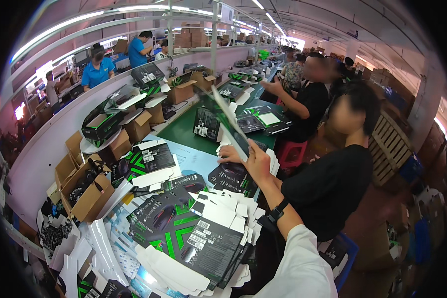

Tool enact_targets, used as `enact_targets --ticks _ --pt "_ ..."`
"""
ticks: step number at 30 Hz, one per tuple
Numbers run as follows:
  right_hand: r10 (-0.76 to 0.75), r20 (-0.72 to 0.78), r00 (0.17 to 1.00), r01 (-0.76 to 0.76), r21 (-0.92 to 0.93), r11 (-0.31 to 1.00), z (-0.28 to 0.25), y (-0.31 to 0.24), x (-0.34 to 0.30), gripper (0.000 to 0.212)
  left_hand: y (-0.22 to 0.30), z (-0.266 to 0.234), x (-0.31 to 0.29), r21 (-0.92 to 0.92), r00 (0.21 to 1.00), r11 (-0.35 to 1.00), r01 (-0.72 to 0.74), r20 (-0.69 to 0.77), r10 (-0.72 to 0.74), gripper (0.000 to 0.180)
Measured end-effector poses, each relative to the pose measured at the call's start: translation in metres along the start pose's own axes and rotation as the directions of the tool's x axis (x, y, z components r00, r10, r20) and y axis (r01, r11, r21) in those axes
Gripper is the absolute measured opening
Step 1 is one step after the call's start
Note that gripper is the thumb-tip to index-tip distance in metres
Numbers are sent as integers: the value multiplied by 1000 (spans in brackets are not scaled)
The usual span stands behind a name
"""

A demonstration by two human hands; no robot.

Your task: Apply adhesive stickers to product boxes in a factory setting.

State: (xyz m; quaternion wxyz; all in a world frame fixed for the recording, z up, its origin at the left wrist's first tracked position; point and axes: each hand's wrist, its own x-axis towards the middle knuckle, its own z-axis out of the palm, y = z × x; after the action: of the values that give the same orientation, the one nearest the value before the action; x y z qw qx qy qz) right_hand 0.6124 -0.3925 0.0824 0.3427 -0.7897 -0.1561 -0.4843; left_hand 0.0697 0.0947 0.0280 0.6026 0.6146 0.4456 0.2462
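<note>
My right hand (259, 163) comes in from the lower right, with a white sleeve and a dark wristband. Its fingers are closed on the lower end of a flat carton (229, 119), raised and seen nearly edge-on, its upper part blurred. A large pile of flattened black-and-green cartons (186, 226) with white flaps lies on the table nearest me. More such cartons (233, 176) lie below my raised hand. Another hand (228, 154), apparently the co-worker's beside me, is just left of mine. My left hand is not in view.
Brown boxes (87, 191), one holding black cables, stand along the partition (44, 174) at left. Close on the right sits a co-worker (328, 193) in black; another co-worker (310, 94) is farther along the green table (181, 124). A pink stool (292, 154) stands between them.
</note>
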Motion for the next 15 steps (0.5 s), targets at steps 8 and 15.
enact_targets --ticks 8,15 --pt "152 -27 988 -152 -331 931 -33 52 54 25 -6 6 0 -180 999 982 52 17 -49 62" --pt "339 63 939 -231 -616 753 -20 89 69 36 -34 -26 -24 -352 989 931 97 -73 -131 65"
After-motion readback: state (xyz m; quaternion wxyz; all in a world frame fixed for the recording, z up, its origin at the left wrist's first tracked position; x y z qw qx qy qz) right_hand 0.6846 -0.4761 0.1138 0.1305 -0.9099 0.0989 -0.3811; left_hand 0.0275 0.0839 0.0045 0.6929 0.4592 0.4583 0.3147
